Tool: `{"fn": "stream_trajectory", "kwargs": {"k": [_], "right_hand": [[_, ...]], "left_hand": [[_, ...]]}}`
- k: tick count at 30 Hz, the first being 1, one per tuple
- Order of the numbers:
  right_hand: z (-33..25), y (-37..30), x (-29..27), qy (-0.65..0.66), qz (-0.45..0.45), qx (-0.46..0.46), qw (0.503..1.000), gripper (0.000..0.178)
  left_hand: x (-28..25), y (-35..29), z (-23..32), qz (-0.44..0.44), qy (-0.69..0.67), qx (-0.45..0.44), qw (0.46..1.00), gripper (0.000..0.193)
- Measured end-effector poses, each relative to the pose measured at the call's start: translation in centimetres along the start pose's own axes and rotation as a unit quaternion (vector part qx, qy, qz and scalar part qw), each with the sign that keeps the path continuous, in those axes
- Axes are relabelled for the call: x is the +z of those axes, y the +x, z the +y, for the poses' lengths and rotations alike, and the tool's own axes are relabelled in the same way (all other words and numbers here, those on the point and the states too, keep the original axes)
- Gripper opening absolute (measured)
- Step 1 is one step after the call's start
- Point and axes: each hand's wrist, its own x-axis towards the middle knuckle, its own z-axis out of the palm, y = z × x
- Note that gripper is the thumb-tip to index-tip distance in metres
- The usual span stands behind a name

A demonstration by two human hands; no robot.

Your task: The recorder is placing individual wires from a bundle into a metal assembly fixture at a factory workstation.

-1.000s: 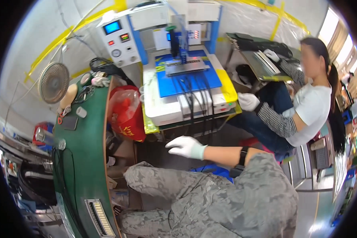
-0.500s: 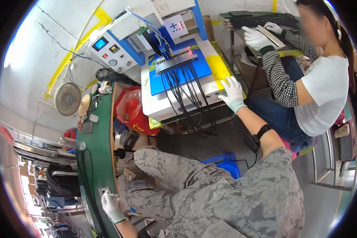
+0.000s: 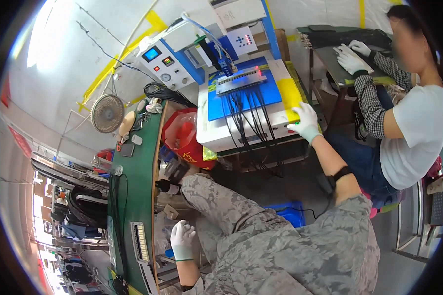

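My right hand, in a white glove, rests at the front right corner of the white bench machine. Its fingers are spread beside the buttons on the front panel and hold nothing. On the machine's blue plate lies a slotted metal strip fixture, under the machine's head. Black cables run from the fixture and hang over the front edge. My left hand, also gloved, is raised beside the green table with its fingers curled in and nothing visible in them. Nearest to it on the table lies another slotted strip fixture.
A red bag stands between the green table and the machine. A small fan is at the left. At right a co-worker handles a pale strip at another table. A blue stool is below.
My left hand has moved right, off the green table and the strip fixture there, which now shows. My right hand stays at the machine's corner. The whole view has shifted.
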Motion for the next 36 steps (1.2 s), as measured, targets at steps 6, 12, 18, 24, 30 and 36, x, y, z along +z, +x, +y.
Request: {"fn": "stream_trajectory", "kwargs": {"k": [6, 12, 18, 24, 30, 36], "right_hand": [[-8.3, 1.6, -2.9, 0.3, -0.044, -0.035, 0.952, 0.04], [-25.1, 3.4, 1.2, 0.422, -0.245, -0.165, 0.857, 0.031], [-39.7, 12.9, 12.2, 0.445, -0.274, -0.225, 0.822, 0.032], [-50.8, 19.9, 20.0, 0.1, -0.064, -0.272, 0.955, 0.029], [-52.0, 24.5, 24.8, -0.054, -0.079, -0.303, 0.948, 0.022], [-50.6, 22.3, 21.6, 0.183, -0.075, -0.195, 0.961, 0.022]], "left_hand": [[-0.8, -0.7, -1.2, -0.047, 0.016, -0.032, 0.998, 0.03], [-2.1, -1.2, -1.5, -0.051, 0.041, -0.056, 0.996, 0.033], [-3.1, -1.1, -2.5, -0.109, 0.034, -0.103, 0.988, 0.038], [-5.6, -1.4, -4.9, -0.085, -0.013, -0.163, 0.983, 0.04], [-5.3, 1.7, -3.7, -0.065, -0.002, -0.191, 0.979, 0.033], [-4.8, 4.2, -2.7, -0.12, 0.014, -0.152, 0.981, 0.032]]}}
